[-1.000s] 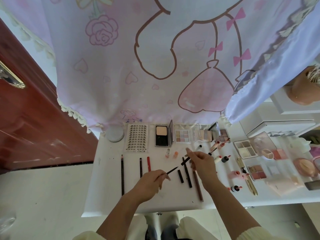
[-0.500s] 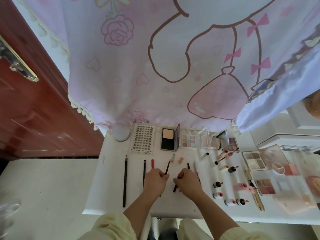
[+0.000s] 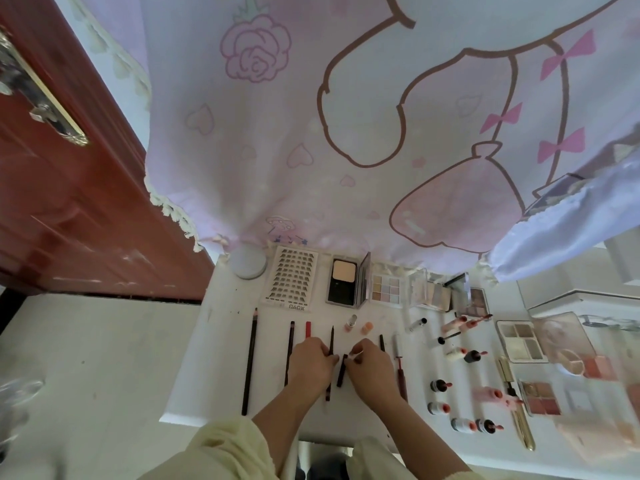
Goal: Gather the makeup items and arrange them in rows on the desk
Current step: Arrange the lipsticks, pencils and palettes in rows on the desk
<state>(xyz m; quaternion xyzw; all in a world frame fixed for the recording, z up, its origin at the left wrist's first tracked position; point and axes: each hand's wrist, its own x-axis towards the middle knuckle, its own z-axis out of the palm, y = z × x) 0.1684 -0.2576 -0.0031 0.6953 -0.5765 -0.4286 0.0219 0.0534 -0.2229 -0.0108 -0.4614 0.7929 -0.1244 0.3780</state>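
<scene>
Head view, entry: I log the left hand [image 3: 310,363] with fingers curled, pinching a thin dark pencil [image 3: 331,341] that lies on the white desk [image 3: 207,358]. At its 3 o'clock the right hand [image 3: 372,367] pinches a short black stick [image 3: 341,374]. A long black pencil [image 3: 250,362] lies at 9 o'clock and an open powder compact [image 3: 343,282] at 12 o'clock.

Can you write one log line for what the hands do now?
step: arranging | left hand: pinches thin pencil | right hand: pinches short black stick | place: white desk
</scene>
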